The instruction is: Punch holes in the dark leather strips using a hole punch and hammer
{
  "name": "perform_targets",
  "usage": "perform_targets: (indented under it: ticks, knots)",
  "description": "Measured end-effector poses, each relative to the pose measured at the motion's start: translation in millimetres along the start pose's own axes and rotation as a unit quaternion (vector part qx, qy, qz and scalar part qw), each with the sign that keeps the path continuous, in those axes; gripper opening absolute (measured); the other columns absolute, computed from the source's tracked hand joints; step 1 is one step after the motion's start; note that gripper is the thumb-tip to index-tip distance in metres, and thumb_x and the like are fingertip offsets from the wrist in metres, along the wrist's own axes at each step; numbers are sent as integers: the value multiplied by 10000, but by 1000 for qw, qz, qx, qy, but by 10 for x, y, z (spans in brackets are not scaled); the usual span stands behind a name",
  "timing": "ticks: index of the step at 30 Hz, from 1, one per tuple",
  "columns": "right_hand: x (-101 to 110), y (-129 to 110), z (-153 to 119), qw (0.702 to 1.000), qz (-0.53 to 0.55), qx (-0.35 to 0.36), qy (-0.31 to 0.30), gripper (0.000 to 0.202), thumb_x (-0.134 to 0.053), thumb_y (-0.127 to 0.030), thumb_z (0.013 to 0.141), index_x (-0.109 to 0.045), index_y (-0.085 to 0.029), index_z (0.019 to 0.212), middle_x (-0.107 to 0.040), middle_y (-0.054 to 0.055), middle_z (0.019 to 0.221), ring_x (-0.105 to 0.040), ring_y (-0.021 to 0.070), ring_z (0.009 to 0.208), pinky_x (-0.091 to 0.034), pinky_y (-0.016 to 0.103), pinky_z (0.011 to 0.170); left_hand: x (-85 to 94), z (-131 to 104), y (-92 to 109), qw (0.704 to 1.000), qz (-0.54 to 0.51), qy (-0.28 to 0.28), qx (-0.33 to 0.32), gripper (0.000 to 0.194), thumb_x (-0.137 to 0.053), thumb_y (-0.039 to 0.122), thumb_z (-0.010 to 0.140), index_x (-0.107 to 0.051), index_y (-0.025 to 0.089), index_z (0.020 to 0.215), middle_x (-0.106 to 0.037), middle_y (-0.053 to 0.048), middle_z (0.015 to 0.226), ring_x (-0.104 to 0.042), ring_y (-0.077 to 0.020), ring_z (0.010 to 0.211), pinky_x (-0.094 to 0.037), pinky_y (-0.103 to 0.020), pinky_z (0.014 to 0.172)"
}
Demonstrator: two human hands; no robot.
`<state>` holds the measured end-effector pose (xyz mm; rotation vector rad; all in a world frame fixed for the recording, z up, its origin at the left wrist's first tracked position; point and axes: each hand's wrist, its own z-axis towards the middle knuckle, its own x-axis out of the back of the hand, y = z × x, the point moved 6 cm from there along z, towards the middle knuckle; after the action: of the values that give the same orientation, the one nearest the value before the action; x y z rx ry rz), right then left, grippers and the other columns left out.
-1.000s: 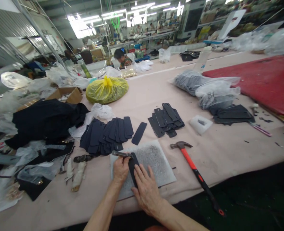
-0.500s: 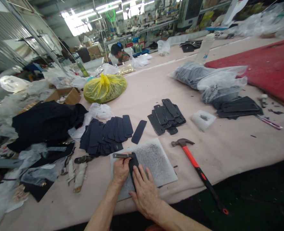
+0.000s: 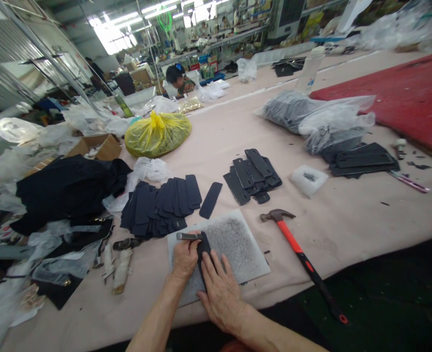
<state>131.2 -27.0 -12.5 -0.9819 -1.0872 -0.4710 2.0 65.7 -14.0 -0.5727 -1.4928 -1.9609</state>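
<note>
My left hand (image 3: 184, 258) is closed around a metal punch (image 3: 188, 236), its shiny end pointing left and its tip at the upper end of a dark strip (image 3: 205, 241). Stretched flat, the fingers of my right hand (image 3: 221, 292) lie on the strip's right side and hold it against a speckled pale board (image 3: 243, 244). Fingers partly cover the strip. To the right of the board lies a claw hammer (image 3: 292, 244) with a red and black handle. Just beyond the board is a single dark piece (image 3: 210, 200).
Fanned dark pieces (image 3: 157, 208) lie at the left, and a pile of slotted pieces (image 3: 251, 175) sits further back. Wrapped-handle tools (image 3: 121, 269), a yellow bag (image 3: 158, 136), a white block (image 3: 309, 181) and a red board (image 3: 392, 98) surround the work spot. Someone (image 3: 181, 80) sits beyond the table.
The punch's free end has shifted slightly to the right. Both hands stay in almost the same place, and the whole view has moved a little.
</note>
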Motion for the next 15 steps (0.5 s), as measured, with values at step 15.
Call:
perform_targets:
  ticks: [15]
  knots:
    - [579, 241, -59, 993, 98, -5, 72, 446, -505, -266, 907, -505, -169, 1343, -475, 120, 1438, -376, 292, 1347, -290, 501, 1119, -85, 24, 48, 995, 96, -25, -25, 211, -466, 208, 910, -647, 196, 1017, -738, -87, 1004, -699, -237, 962, -557, -361, 872]
